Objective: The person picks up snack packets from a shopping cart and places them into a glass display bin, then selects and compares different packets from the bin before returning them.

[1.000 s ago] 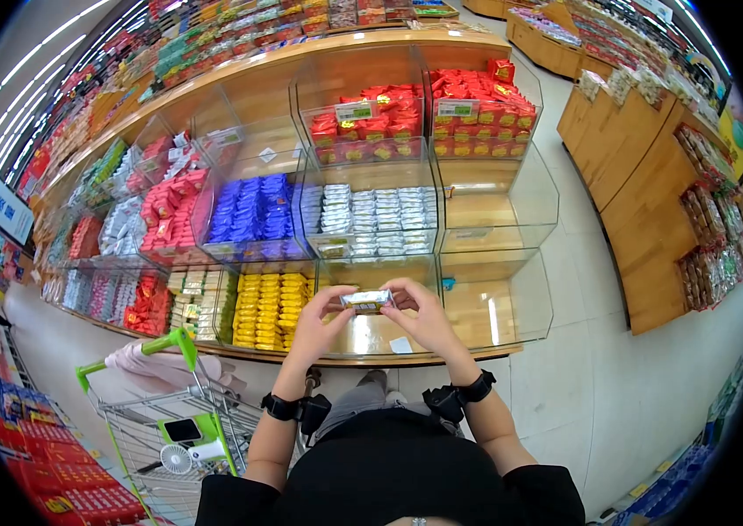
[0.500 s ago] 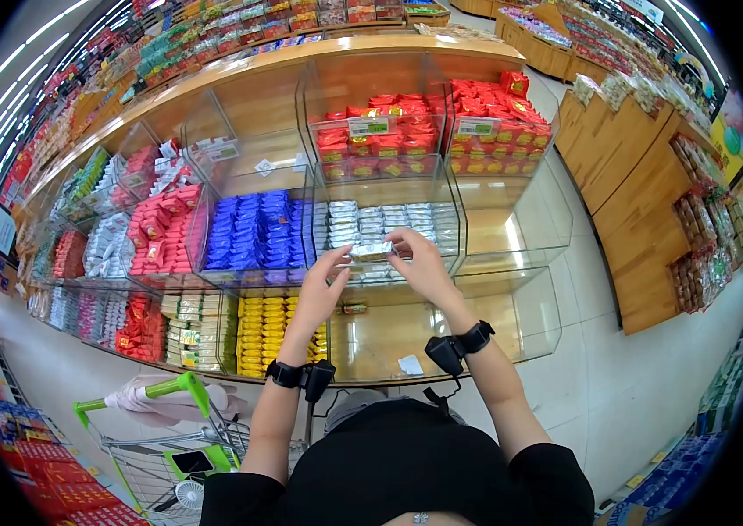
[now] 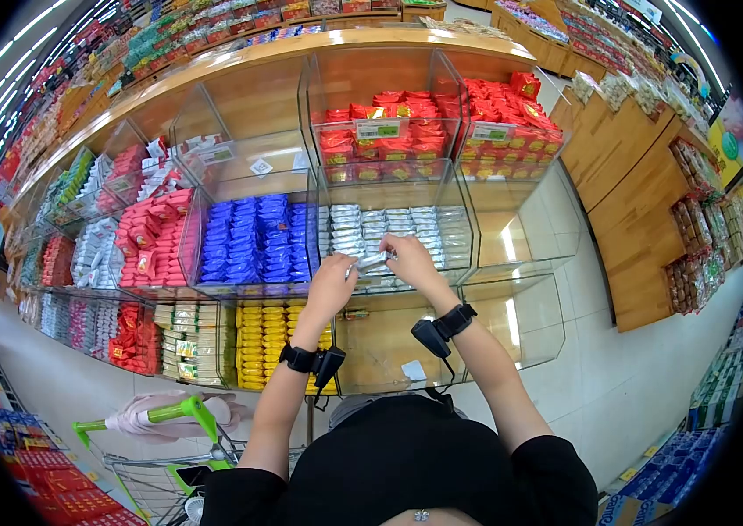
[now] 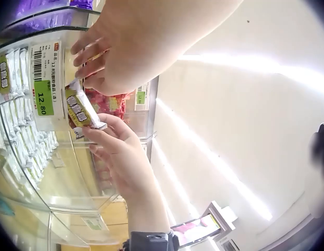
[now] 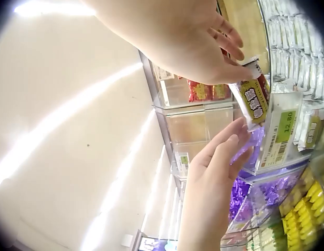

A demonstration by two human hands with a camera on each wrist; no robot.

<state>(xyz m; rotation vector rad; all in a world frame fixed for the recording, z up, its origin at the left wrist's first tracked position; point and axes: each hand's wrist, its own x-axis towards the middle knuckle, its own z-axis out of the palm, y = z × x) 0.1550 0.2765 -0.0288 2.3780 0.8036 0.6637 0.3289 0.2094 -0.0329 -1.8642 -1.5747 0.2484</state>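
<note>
A small white-and-yellow wrapped packet (image 3: 371,260) (image 4: 81,111) (image 5: 254,100) with dark printing is held between both hands above the bin of silver-white packets (image 3: 385,223). My left hand (image 3: 331,284) (image 4: 117,60) (image 5: 211,164) pinches one end with thumb and fingertips. At the other end, my right hand (image 3: 412,263) (image 4: 123,157) (image 5: 196,44) grips it with thumb and fingers. Beside the packet, a price label (image 4: 46,86) (image 5: 280,130) reading 12.80 is fixed to the clear bin front.
Blue packets (image 3: 256,238) and yellow packets (image 3: 263,342) fill neighbouring bins; red packets (image 3: 389,131) sit higher up. Clear bin walls stand around the hands. A cart with a green handle (image 3: 150,415) is at the lower left, and a wooden display (image 3: 635,210) at the right.
Both hands have moved forward with the packet, from over the lowest bin row to over the silver-white packets. The packet has turned somewhat in the fingers.
</note>
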